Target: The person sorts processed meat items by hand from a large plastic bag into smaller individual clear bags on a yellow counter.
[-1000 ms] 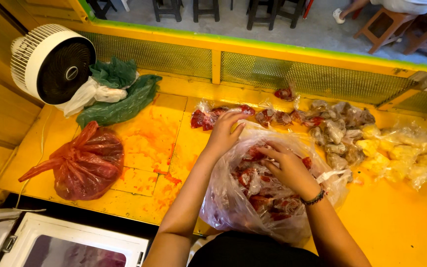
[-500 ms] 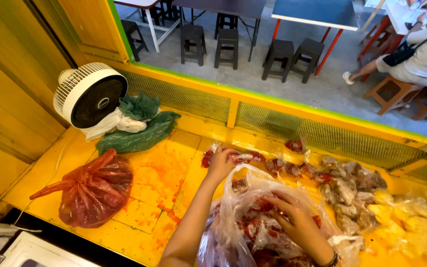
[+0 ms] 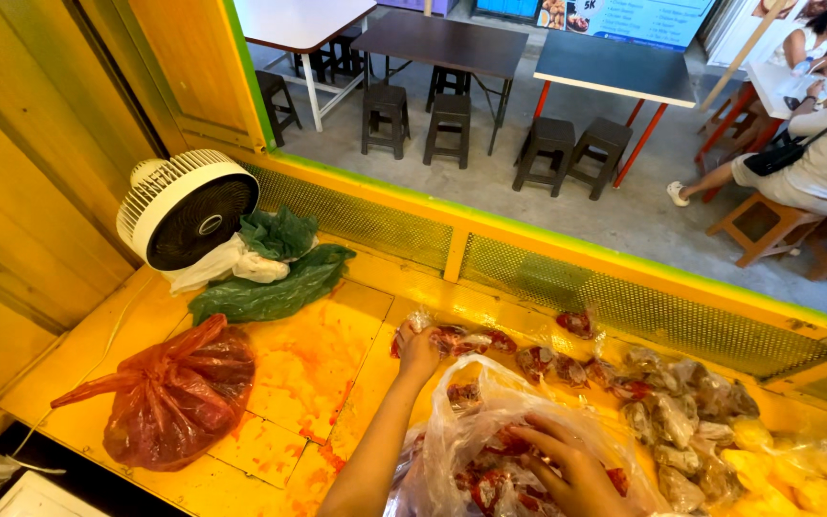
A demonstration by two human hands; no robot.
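I see a yellow bench (image 3: pixel 404 287) stained orange-red toward the lower left of the frame. A translucent red bag (image 3: pixel 169 397) sits at lower left; a white fan (image 3: pixel 187 206) with a black centre stands at upper left, beside crumpled dark green bags (image 3: pixel 275 278). The clear bag (image 3: pixel 490 440) at bottom centre shows red packets, and yellow packets (image 3: pixel 796 469) lie at lower right.

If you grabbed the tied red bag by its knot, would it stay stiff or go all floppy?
Probably floppy: the red bag is thin, wrinkled plastic slumped on the counter. It bulges full, so it likely hangs heavy. The counter's wet orange smears suggest it might feel slippery.
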